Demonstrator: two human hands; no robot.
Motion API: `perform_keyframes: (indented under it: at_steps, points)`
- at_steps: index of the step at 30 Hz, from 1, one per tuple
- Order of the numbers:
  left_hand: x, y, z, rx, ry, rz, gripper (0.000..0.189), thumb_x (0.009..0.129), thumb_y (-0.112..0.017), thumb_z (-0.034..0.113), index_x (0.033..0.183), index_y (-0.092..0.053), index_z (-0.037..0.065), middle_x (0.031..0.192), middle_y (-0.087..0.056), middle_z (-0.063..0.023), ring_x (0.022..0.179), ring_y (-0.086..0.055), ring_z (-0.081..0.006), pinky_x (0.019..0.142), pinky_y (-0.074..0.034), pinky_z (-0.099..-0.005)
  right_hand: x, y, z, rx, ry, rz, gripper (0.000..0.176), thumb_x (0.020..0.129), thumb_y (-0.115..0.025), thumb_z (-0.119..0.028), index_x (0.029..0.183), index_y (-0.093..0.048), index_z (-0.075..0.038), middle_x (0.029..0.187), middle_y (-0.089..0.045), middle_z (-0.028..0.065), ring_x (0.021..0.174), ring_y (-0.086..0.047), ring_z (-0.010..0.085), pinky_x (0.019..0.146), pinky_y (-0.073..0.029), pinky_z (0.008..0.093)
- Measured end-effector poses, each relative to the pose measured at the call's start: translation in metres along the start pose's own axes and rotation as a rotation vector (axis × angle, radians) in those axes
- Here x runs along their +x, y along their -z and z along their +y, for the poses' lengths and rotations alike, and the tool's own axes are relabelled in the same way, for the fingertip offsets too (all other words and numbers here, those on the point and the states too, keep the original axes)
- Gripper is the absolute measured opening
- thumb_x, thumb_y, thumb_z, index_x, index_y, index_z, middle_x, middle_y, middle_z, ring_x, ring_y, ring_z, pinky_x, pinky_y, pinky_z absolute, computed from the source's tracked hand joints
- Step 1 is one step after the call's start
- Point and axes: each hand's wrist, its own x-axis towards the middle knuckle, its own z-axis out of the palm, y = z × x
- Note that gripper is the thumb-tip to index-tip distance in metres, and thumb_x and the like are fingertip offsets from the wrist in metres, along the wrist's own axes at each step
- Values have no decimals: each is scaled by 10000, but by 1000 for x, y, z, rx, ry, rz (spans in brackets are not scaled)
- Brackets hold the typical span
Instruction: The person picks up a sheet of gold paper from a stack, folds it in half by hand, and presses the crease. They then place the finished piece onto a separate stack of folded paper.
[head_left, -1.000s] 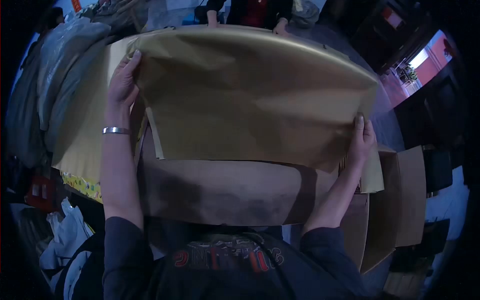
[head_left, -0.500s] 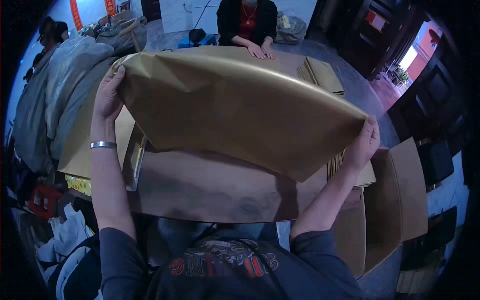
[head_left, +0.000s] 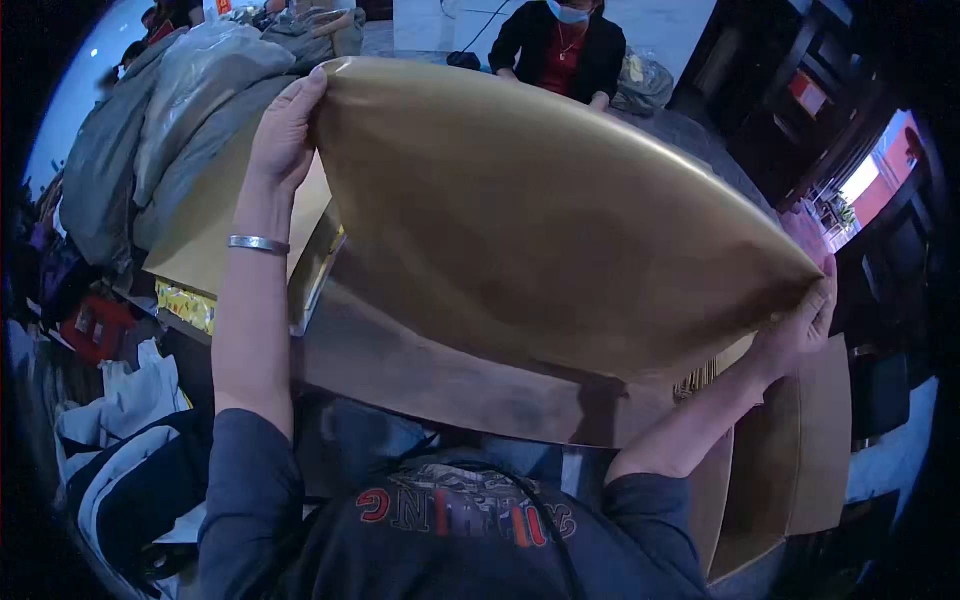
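A large sheet of gold-brown paper (head_left: 540, 220) is stretched between my hands above the table (head_left: 450, 385), its far edge bowed upward. At the sheet's upper left corner, my left hand (head_left: 288, 125) pinches it between thumb and fingers; a silver band is on that wrist. My right hand (head_left: 805, 315) grips the right corner, lower than the left one. Folded brown paper pieces (head_left: 700, 378) show partly under the sheet near my right wrist. More brown paper (head_left: 215, 215) lies to the left, beyond my left forearm.
A person (head_left: 560, 50) in a mask and dark jacket is across the table. An open cardboard box (head_left: 820, 440) stands at the right. Large grey sacks (head_left: 110, 180) are piled at the left, with a red container (head_left: 97, 328) below. A bundled bag (head_left: 643, 82) is behind.
Both hands have risen and spread the sheet, whose lower edge now curves. The view has shifted, and the stack at the back right is now hidden behind the sheet.
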Motion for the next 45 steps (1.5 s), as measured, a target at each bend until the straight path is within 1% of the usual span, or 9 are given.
perform_keyframes:
  at_steps: [5,7,10,20,22,26,32,35,45]
  points:
    - [-8,-19,20,-36,-89,27,354,977,-559,259,1207,-613,-4,1152,-651,-80,1066,-601,-139,944,-470,-287,31,52,24,-102,-81,-129,341,1003,-525,-275,1150,-637,11,1027,-667,77,913,-596,124,833,-481,272]
    - [-11,-26,26,-50,-78,126,496,993,-492,302,1356,-472,-36,1349,-531,-171,1261,-496,-240,1080,-383,-364,29,28,-3,-115,-38,11,326,987,-559,-302,1008,-653,10,939,-658,81,824,-604,159,743,-501,300]
    - [-7,0,30,-245,-17,-154,507,984,-505,315,1333,-483,-52,1343,-533,-191,1252,-510,-252,1064,-408,-380,38,31,-8,-186,-4,64,343,969,-585,-336,989,-660,-2,943,-664,89,821,-614,173,748,-506,312]
    - [15,2,22,59,33,165,401,971,-550,307,1233,-562,3,1177,-604,-127,1071,-583,-198,926,-485,-336,65,9,3,-576,36,67,444,965,-569,-342,1198,-616,33,1165,-646,136,1051,-609,214,932,-468,315]
    - [24,1,5,189,98,159,382,968,-559,304,1210,-576,10,1138,-617,-109,1034,-593,-184,897,-495,-325,80,8,25,-438,-68,-234,490,949,-574,-391,1171,-633,42,1091,-668,153,957,-632,225,843,-492,337]
    - [40,8,-57,459,313,108,344,961,-576,300,1164,-603,24,1061,-644,-73,961,-611,-156,839,-517,-303,79,-22,102,-774,-67,-291,477,937,-593,-400,1113,-655,39,1011,-665,123,919,-594,188,820,-466,333]
    - [21,31,-191,390,612,216,258,901,-672,257,1007,-664,22,889,-674,-41,769,-622,-114,678,-522,-277,29,-3,281,-905,-483,-622,392,919,-628,-353,933,-681,36,783,-600,30,754,-515,115,699,-434,291]
    - [18,50,-242,468,699,228,247,936,-626,221,1074,-653,19,979,-670,-59,863,-624,-149,778,-527,-305,-16,15,349,-806,-642,-684,361,924,-624,-345,893,-673,11,704,-510,7,668,-442,102,630,-396,292]
    - [38,36,-279,883,562,179,286,910,-659,300,949,-669,17,881,-653,-29,776,-595,-128,686,-496,-289,-79,26,433,-1227,-363,-831,514,931,-502,-447,1089,-667,14,1072,-661,205,1000,-616,359,883,-458,415]
